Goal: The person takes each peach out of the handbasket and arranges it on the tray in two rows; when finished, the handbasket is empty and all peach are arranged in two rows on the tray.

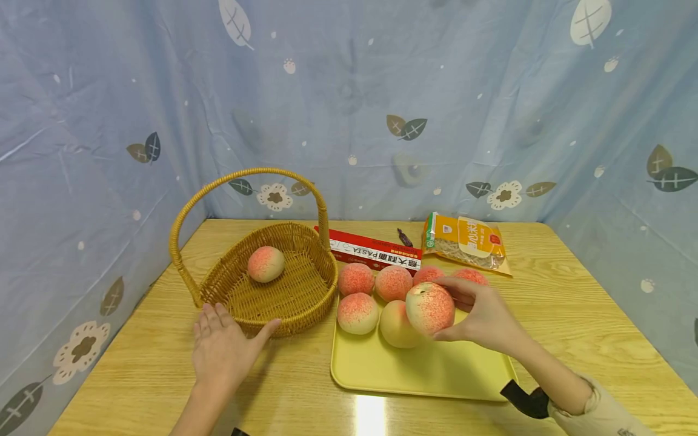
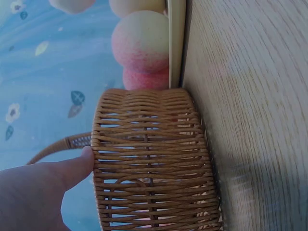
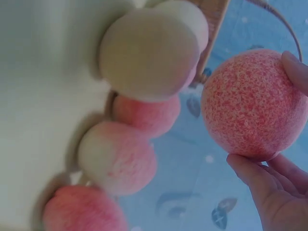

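My right hand [image 1: 480, 315] grips a pink and cream peach [image 1: 430, 307] between thumb and fingers, raised over the yellow tray [image 1: 414, 372]. In the right wrist view the held peach [image 3: 255, 106] is apart from the fruit below. My left hand [image 1: 223, 351] rests with spread fingers at the near rim of a wicker basket [image 1: 283, 324]; its thumb [image 2: 79, 166] touches the rim in the left wrist view. One peach [image 1: 265, 264] lies inside the basket. Several more peaches [image 1: 357, 313] sit on the tray, among them a mostly yellow one [image 1: 398, 327] partly behind the held peach.
Behind the tray lies a red pasta box [image 1: 376, 248]. A packaged yellow bag [image 1: 466, 242] stands at the back right, with a small dark wrapped item [image 1: 405, 237] beside it. The basket's tall handle [image 1: 248, 172] arches above it. A patterned blue curtain [image 1: 349, 109] encloses the table.
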Demonstrator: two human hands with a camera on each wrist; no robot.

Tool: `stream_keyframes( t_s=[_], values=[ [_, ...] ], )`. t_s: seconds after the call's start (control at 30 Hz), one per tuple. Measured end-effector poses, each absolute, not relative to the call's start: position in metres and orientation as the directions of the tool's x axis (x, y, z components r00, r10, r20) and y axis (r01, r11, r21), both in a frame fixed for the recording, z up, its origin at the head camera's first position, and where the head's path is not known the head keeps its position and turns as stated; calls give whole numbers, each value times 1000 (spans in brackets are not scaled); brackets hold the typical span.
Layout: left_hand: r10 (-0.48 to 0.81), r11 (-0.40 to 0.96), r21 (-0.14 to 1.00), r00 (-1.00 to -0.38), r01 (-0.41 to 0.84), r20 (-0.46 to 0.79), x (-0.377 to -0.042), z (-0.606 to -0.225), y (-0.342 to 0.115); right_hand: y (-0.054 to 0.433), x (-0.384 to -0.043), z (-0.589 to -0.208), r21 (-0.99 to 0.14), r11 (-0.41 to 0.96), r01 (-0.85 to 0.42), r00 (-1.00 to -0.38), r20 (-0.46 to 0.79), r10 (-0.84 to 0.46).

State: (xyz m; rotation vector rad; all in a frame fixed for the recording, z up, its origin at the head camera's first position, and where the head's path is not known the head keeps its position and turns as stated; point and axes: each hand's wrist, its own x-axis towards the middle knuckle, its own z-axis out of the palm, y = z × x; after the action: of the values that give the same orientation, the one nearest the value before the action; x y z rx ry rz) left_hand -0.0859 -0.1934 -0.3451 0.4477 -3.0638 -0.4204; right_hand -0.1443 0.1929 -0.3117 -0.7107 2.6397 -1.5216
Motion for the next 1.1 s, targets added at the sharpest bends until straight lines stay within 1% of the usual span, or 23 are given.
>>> stream_keyframes(
  t_s=[0.1, 0.27, 0.5, 0.63, 0.77, 1.1],
  values=[
    [-277, 924, 266, -961, -273, -24, -86, -346, -194, 201, -143, -315, -830, 443, -339, -916, 184, -356],
    [-278, 925, 266, -960, -272, -14, -85, -348, -195, 213, -145, -323, -834, 464, -297, -931, 143, -337],
    [-277, 925, 271, -961, -267, -1, -85, -348, -194, 227, -156, -337, -842, 492, -224, -934, 40, -356],
    [-281, 922, 278, -960, -270, 2, -85, -348, -194, 231, -162, -350, -791, 558, -252, -918, 14, -396],
    [-282, 922, 277, -960, -271, -1, -85, -348, -194, 230, -166, -360, -752, 594, -285, -903, 3, -430],
    [-284, 920, 281, -959, -273, -4, -85, -348, -194, 224, -170, -359, -710, 625, -323, -900, 26, -436]
  ],
)
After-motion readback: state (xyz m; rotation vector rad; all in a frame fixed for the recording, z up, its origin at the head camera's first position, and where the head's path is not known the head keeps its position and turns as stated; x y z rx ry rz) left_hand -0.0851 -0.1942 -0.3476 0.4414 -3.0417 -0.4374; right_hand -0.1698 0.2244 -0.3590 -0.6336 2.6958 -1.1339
